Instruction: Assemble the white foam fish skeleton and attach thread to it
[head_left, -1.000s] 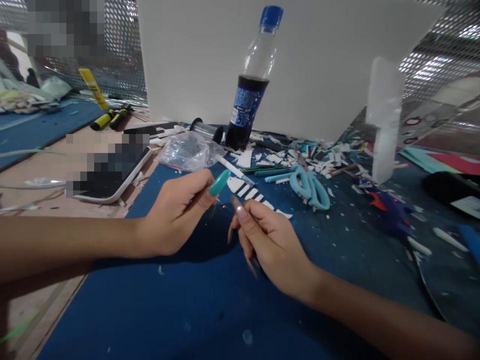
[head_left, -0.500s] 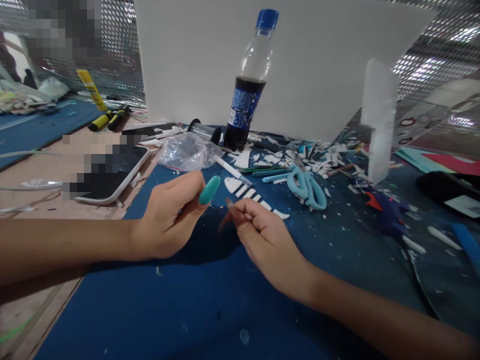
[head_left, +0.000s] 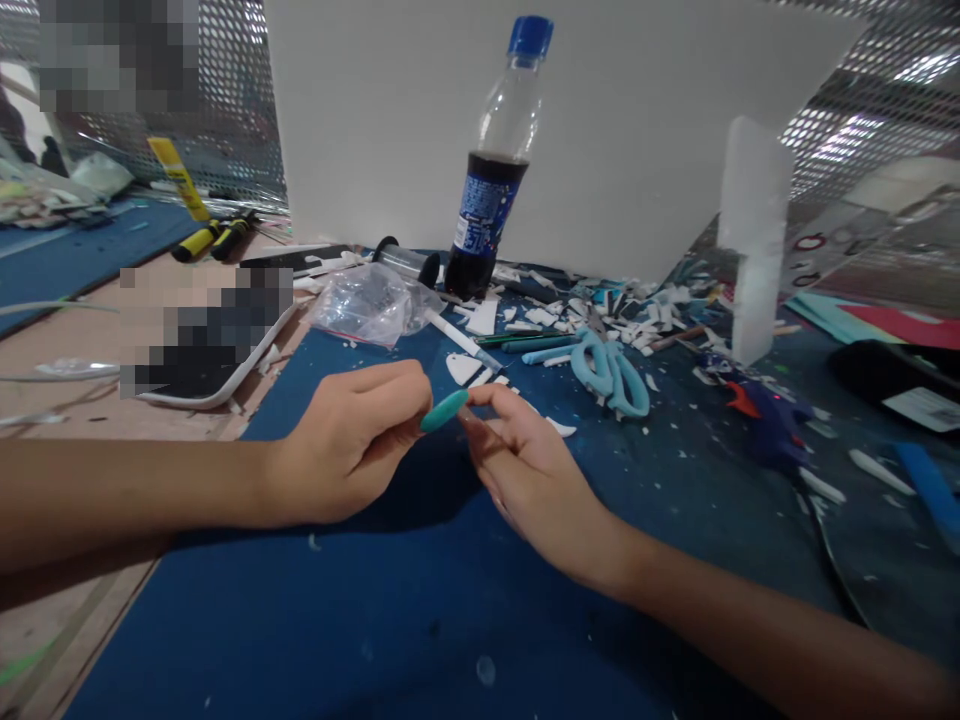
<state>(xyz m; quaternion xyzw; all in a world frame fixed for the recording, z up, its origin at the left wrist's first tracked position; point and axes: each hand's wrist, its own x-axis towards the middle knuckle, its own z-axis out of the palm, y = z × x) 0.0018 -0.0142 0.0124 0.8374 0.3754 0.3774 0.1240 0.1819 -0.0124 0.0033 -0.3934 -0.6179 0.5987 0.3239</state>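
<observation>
A small teal oval piece (head_left: 445, 411) sticks out from the closed fingers of my left hand (head_left: 352, 440). Its far end meets the fingertips of my right hand (head_left: 536, 465), which are pinched together at that tip. Both hands hover over the blue mat (head_left: 360, 620). Just behind my right fingers lie white cut pieces in a row, with a rounded white piece (head_left: 463, 368) at the left end and a curved white piece (head_left: 561, 427) at the right; my hand partly covers the row.
Light blue scissors (head_left: 611, 375), white scraps (head_left: 630, 315) and a cola bottle (head_left: 487, 200) stand or lie behind my hands. A glue gun (head_left: 772, 415) with a cord is at right. At left are a phone (head_left: 217, 345) and a plastic bag (head_left: 367, 305).
The teal oval piece has tilted flatter and come to the right with my left hand. Its tip now meets my right fingertips, which were apart from it before.
</observation>
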